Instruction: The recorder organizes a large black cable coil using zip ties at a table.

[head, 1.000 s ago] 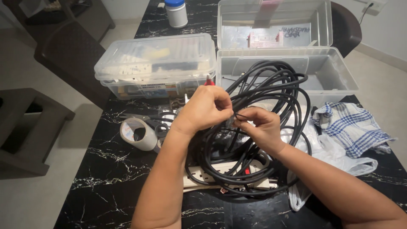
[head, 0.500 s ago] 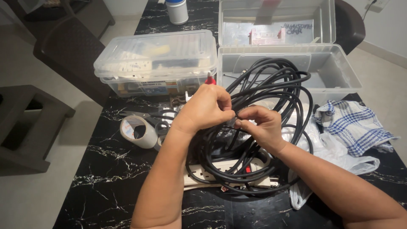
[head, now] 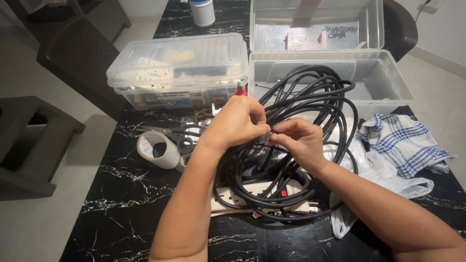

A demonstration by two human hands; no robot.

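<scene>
I see my left hand (head: pixel 238 123) and right hand (head: pixel 301 143) pinching 1 strand of the black cable coil (head: pixel 301 145) mid-table, over a white power strip (head: pixel 233 196). Behind: 2 clear plastic boxes, the closed box (head: pixel 179 68) bearing a rectangular label, the open box (head: pixel 378 80) right.

— What is worn on the arms?

— No sleeve shows. Both forearms come up bare from five and seven o'clock.

— Rings, a watch, gloves?

— None show on the left hand (head: pixel 236 123) or the right hand (head: pixel 302 142). The fingers are bare, with short, plain nails.
</scene>
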